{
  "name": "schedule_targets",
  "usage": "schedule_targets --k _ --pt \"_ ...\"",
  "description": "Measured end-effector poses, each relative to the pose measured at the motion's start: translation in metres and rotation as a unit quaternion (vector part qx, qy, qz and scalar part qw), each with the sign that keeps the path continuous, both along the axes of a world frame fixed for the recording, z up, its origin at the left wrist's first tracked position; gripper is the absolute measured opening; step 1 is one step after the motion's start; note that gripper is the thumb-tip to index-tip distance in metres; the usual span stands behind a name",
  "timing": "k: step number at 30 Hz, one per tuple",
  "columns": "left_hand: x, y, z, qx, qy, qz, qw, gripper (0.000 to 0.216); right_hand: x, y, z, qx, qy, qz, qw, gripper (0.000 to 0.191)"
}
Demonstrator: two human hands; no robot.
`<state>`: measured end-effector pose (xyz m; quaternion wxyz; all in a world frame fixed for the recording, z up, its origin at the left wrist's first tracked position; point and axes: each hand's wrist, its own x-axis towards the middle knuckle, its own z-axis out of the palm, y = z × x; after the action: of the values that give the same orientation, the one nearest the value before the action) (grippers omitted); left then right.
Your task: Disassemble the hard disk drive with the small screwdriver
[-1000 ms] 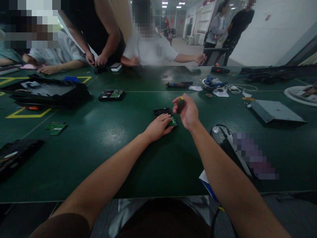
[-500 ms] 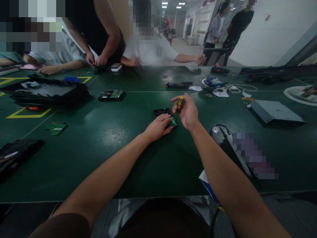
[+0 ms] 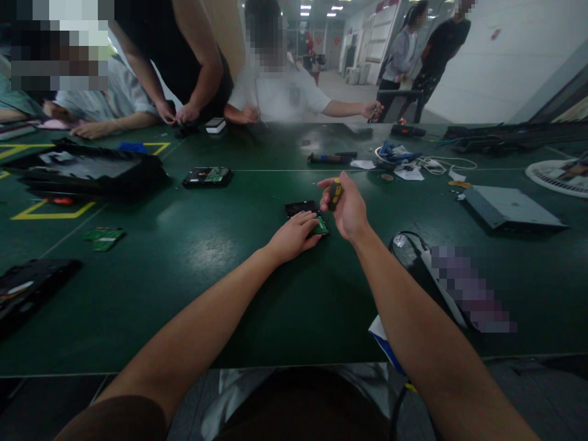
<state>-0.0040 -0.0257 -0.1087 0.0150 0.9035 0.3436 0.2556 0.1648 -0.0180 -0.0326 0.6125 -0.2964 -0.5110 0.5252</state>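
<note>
My left hand rests over a hard drive, a black case with a green circuit board on its right part. The fingers lie across its top and the thumb is at its near right edge, so much of it is covered. Just to the right, my right hand is closed around the black and yellow handle of a screwdriver. Its handle leans above the right end of the drive. The shaft is thin and dark, and I cannot tell whether its tip touches the board.
On the green table, a similar drive lies farther back. At left are a green circuit board and black casings. A metal box and a cable lie at right. Several people stand or sit beyond.
The screwdriver handle has tilted and turned slightly in my right hand, its top leaning more to the right. My left hand and the drive have stayed in place.
</note>
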Motion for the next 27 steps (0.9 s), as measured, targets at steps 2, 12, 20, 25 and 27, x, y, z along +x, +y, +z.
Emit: schedule_targets --k 2,12,20,25,27 --pt "-0.0001 0.0003 -0.0005 0.0 0.002 0.002 1.0 0.037 0.0 0.0008 -0.0001 -0.007 -0.001 -0.006 1.0 0.053" --pt "0.0 0.0014 -0.0021 0.009 -0.002 -0.003 1.0 0.037 -0.0005 -0.0015 0.0007 0.0 0.024 -0.004 1.0 0.047" --pt "0.0003 -0.0002 -0.0015 0.004 0.001 0.007 1.0 0.038 0.001 0.0039 -0.003 0.003 0.03 -0.014 0.999 0.048" --pt "0.0001 -0.0012 0.0002 -0.001 -0.001 0.007 1.0 0.037 0.0 0.0008 -0.0028 0.012 0.02 -0.012 1.0 0.042" --pt "0.0 -0.0011 0.0004 -0.002 -0.001 0.005 1.0 0.037 0.0001 0.0003 -0.002 0.006 0.014 -0.008 1.0 0.045"
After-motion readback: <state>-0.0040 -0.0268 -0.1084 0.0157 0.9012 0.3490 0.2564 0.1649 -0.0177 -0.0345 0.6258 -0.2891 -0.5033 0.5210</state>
